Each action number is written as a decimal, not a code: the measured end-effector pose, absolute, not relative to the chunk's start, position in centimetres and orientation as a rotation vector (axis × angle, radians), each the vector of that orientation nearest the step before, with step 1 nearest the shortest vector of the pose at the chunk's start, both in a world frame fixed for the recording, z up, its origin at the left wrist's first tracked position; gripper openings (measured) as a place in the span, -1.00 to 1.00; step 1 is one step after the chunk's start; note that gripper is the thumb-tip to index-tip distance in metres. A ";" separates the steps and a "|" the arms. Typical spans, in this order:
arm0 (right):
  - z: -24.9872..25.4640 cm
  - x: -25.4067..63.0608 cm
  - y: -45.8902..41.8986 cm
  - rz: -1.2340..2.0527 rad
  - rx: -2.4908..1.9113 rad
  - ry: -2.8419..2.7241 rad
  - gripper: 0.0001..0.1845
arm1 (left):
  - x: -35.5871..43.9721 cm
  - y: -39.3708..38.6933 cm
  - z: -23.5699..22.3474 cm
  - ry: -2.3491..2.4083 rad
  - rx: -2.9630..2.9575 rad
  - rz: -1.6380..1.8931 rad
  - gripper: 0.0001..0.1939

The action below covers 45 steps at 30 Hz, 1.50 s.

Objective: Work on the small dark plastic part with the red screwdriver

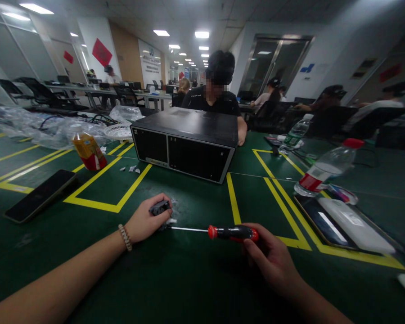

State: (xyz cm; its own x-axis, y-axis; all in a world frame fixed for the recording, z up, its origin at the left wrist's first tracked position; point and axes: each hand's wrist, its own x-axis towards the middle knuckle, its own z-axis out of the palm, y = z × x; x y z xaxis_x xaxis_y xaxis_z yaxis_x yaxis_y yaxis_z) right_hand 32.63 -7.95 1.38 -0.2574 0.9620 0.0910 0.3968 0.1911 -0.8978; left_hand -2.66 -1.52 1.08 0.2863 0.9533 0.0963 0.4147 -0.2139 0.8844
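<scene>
Two bare hands at work over a green surface [189,281] marked with yellow tape, as viewed from its near edge. A black box [185,140] stands at mid-width toward the far edge, its broad front facing the near side and turned slightly; beyond it sits a co-worker, one forearm beside the box's right end. Both of the wearer's hands lie between the box and the near edge of the surface, the left hand [151,217] left of mid-width, the right hand [272,255] to its right and somewhat closer to the near edge. The two are well apart, bridged by a screwdriver [234,233]. Its long axis runs from right to left, nearly parallel to the near edge, with the red-and-black handle at the right and the bare shaft pointing at the left hand. The right hand is closed in a pinch, thumb and fingers on the rear end of the handle; its outer fingers are partly hidden. The left hand is curled, thumb and fingers gripping a small dark piece [159,208] low over the surface. This piece therefore lies directly left of the right hand, in line with the shaft. The tip meets or nearly meets the piece; whether it is seated there cannot be told. A white scrap [171,221] shows just beside the tip.
</scene>
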 end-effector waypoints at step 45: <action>1.6 32.5 -8.0 1.022 -1.296 -1.723 -0.64 | -2.8 -1.6 1.2 1.246 1.773 0.863 -0.86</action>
